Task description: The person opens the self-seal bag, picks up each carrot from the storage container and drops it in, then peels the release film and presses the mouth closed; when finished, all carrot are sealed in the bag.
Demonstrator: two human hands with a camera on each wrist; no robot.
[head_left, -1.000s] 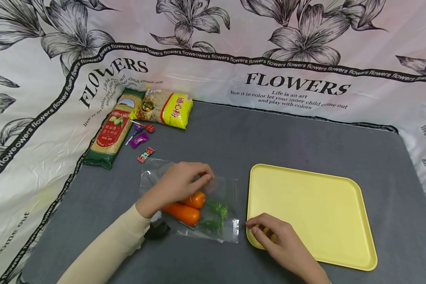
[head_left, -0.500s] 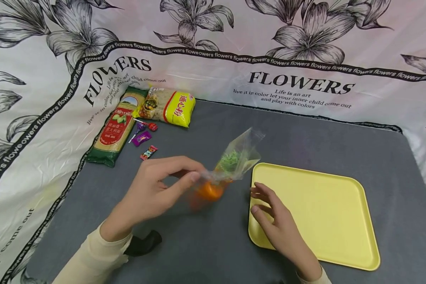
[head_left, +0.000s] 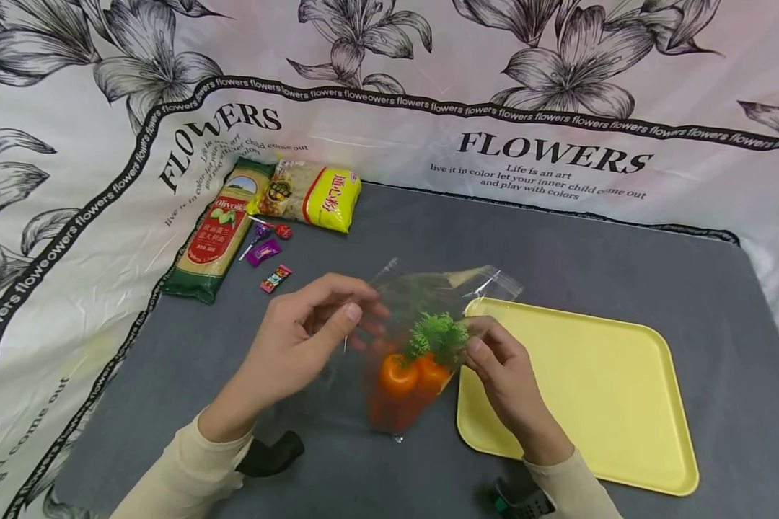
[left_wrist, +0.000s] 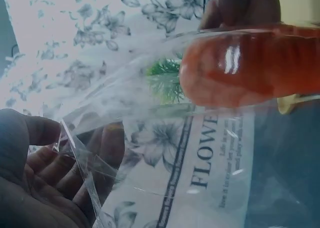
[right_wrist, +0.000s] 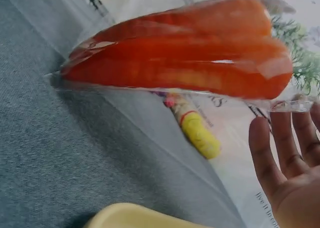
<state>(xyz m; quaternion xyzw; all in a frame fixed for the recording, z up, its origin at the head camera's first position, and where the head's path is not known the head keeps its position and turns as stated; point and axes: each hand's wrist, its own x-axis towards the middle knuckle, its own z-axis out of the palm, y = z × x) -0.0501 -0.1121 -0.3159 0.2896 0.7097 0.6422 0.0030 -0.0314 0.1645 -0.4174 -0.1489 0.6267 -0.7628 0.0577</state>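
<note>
Both hands hold up a clear plastic bag (head_left: pixel 493 281) in the middle of the head view. Inside are two orange carrots (head_left: pixel 399 375) with feathery green tops (head_left: pixel 438 335), tops uppermost and tips down. On the left, my left hand (head_left: pixel 305 339) pinches the bag's edge between thumb and index finger, its other fingers loosely bent. My right hand (head_left: pixel 509 382) pinches the opposite edge beside the green tops, above the tray's left side. The right wrist view shows the carrots (right_wrist: pixel 190 63) lying side by side in the bag, its lower corner close over the grey table.
A yellow tray (head_left: pixel 584 389) lies at the right. At the back left are a spaghetti packet (head_left: pixel 217 231), a yellow pasta bag (head_left: pixel 308 194), a red lollipop (head_left: pixel 283 231), a purple candy (head_left: pixel 262 252) and a small red candy (head_left: pixel 275 279). Floral cloth (head_left: pixel 376 130) stands behind the table.
The bag of carrots has come up off the table, lifted by my left hand, and hangs tops up. My right hand has moved up from the tray's edge and taken the bag's right edge.
</note>
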